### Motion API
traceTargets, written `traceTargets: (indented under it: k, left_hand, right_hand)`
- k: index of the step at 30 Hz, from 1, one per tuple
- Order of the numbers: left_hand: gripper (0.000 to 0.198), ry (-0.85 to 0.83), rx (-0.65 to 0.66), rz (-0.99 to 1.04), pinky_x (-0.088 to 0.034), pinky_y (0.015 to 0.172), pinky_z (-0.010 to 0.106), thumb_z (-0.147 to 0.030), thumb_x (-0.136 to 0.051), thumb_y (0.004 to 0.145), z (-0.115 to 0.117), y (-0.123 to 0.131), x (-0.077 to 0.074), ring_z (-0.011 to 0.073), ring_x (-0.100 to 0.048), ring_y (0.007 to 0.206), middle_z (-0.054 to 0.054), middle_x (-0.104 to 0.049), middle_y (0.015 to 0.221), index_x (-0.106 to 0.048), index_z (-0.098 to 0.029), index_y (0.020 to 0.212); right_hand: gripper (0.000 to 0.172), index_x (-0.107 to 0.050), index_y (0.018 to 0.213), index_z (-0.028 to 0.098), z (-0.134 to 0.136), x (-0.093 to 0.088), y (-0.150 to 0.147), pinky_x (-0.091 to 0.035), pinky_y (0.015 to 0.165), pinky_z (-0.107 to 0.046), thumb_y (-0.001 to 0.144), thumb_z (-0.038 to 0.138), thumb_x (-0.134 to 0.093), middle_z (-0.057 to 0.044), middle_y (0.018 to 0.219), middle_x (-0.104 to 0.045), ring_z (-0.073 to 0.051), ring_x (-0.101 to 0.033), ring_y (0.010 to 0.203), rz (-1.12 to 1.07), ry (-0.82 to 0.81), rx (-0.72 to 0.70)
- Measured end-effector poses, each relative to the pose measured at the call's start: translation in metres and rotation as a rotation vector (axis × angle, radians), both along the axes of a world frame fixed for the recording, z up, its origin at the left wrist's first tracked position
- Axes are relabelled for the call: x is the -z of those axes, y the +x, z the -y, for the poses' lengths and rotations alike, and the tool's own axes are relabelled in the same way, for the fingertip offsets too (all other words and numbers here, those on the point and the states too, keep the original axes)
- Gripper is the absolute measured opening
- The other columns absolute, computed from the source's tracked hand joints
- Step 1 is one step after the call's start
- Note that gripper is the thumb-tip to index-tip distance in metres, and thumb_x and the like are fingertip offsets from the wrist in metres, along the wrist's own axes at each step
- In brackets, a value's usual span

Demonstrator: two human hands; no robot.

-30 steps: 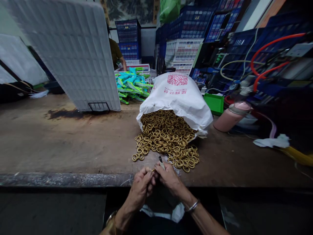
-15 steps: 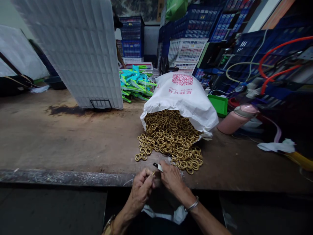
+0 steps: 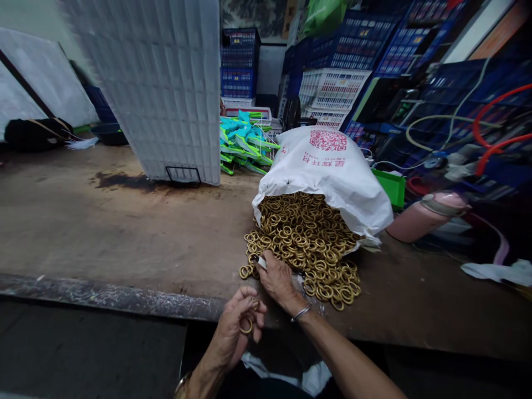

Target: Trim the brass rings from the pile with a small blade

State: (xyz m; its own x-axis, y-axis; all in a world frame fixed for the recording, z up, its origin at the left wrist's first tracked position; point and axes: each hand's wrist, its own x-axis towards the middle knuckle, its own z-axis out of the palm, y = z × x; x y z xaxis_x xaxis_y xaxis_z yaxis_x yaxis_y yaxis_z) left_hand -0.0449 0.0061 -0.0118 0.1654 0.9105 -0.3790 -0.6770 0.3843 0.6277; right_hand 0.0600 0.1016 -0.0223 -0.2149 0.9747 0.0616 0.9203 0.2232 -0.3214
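A heap of gold-coloured rings spills from the mouth of a white sack onto the table. My right hand reaches to the heap's near left edge, closed around a small white-handled knife; its dark tip is down among the rings. Nearer to me, beyond the table's front edge, my left hand has its fingers curled. One gold-coloured ring shows against its palm and fingers, and a bit of gold appears between the fingertips.
A tall white ribbed panel stands on the wooden table at left. Behind lie turquoise and green pieces. A pink bottle and a green tray stand right of the sack, with stacked crates behind.
My right hand has moved away from my left hand, forward to the rings, carrying the knife. My left hand's fingers have loosened, and a ring now shows in it. The view has shifted slightly.
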Motion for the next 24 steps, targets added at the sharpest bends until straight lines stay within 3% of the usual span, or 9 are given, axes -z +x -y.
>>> traceTargets:
  k: [3, 8, 16, 24]
  left_hand:
    - [0.019, -0.002, 0.000, 0.046, -0.036, 0.038, 0.017, -0.029, -0.056, 0.074, 0.000, -0.003, 0.001, 0.0105, -0.051, 0.054, 0.003, -0.057, 0.070, -0.055, -0.016, 0.088]
    - [0.024, -0.083, -0.057, 0.062, -0.036, 0.040, 0.017, -0.033, -0.063, 0.069, -0.001, -0.006, 0.005, 0.0109, -0.053, 0.059, 0.003, -0.055, 0.072, -0.052, -0.012, 0.061]
    - [0.022, -0.111, -0.064, 0.038, -0.028, 0.037, 0.015, -0.032, -0.062, 0.070, -0.003, -0.003, 0.005, 0.0063, -0.045, 0.048, -0.002, -0.051, 0.061, -0.048, -0.014, 0.065]
    - [0.029, -0.089, -0.072, -0.078, -0.025, 0.036, 0.015, -0.037, -0.063, 0.067, -0.003, 0.001, 0.005, 0.0039, -0.041, 0.044, -0.004, -0.049, 0.060, -0.044, -0.015, 0.066]
  right_hand:
    - [0.013, -0.051, 0.090, 0.021, -0.003, 0.000, -0.007, -0.025, 0.055, -0.025, 0.084, 0.028, -0.042, -0.003, 0.074, -0.064, -0.016, -0.059, 0.067, 0.086, -0.008, 0.017]
    - [0.013, -0.051, 0.092, 0.021, -0.003, -0.004, -0.007, -0.025, 0.055, -0.026, 0.083, 0.024, -0.041, -0.003, 0.075, -0.064, -0.016, -0.059, 0.069, 0.116, -0.017, 0.001]
    - [0.021, -0.052, 0.091, 0.022, -0.003, -0.009, -0.006, -0.024, 0.055, -0.026, 0.074, 0.013, -0.043, -0.002, 0.082, -0.065, -0.015, -0.058, 0.071, 0.120, 0.005, -0.185]
    - [0.022, -0.053, 0.094, 0.020, -0.006, -0.005, 0.004, -0.026, 0.057, -0.024, 0.075, 0.016, -0.044, -0.004, 0.079, -0.065, -0.015, -0.058, 0.070, 0.074, -0.038, -0.098]
